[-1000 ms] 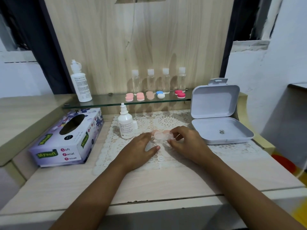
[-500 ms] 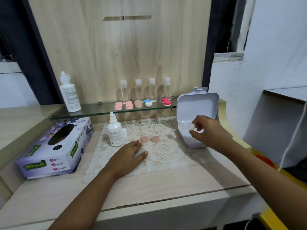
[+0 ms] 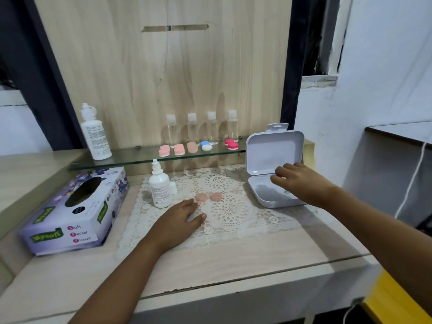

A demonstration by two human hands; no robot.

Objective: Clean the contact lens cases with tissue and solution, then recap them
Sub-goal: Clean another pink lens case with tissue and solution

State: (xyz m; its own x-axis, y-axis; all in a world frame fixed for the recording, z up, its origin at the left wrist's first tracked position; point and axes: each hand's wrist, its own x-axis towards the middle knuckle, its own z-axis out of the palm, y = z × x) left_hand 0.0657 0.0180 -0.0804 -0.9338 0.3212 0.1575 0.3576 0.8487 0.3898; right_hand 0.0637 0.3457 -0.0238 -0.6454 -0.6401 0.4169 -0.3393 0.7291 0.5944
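Two pink lens case caps [image 3: 201, 197] [image 3: 216, 196] lie side by side on the lace mat [image 3: 233, 220]. My left hand [image 3: 180, 218] rests palm down on the mat just in front of them, fingers flat; a pale clear shape under its fingertips is unclear. My right hand [image 3: 301, 183] hovers over the base of the open white box [image 3: 264, 197], fingers curled down, and what they hold is hidden. A small solution bottle [image 3: 160, 190] stands uncapped left of the caps, its cap [image 3: 173, 188] beside it. The tissue box [image 3: 74, 211] lies at the left.
A glass shelf [image 3: 131, 157] at the back carries a large white bottle [image 3: 95, 136], several coloured lens cases [image 3: 180, 149] and several small clear bottles [image 3: 192, 129]. The box's raised lid [image 3: 275, 150] stands behind my right hand. A white cord [image 3: 411, 183] hangs at the right.
My right hand left the case at the mat's middle and moved right to the open box. My left hand stayed on the mat. Two pink caps now lie uncovered.
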